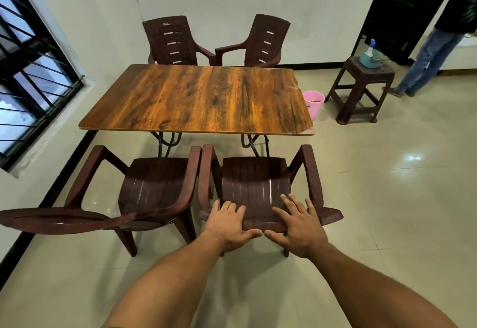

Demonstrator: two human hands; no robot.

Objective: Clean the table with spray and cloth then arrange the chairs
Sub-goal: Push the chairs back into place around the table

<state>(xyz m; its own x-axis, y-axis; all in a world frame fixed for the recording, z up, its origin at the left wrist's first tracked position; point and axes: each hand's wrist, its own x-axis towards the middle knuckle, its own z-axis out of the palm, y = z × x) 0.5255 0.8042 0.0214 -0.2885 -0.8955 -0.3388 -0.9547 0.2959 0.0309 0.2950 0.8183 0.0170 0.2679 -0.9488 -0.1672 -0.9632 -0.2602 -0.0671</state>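
Note:
A wood-grain table (201, 100) stands in the middle with a bare top. No spray or cloth is in view. Two dark brown plastic chairs (169, 41) (265, 41) stand at its far side. Two more stand at the near side, facing the table: the left chair (154, 183) and the right chair (254, 180). Both my hands are on the top of the right chair's backrest. My left hand (227, 227) grips it, fingers curled over the top and thumb behind. My right hand (299, 227) lies on it with fingers spread and straight.
A pink bucket (313, 103) sits on the floor by the table's right edge. Beyond it is a brown stool (361, 90) carrying a bird figurine (370, 55). A person (433, 51) stands at the doorway, far right. A barred window (25, 69) fills the left wall.

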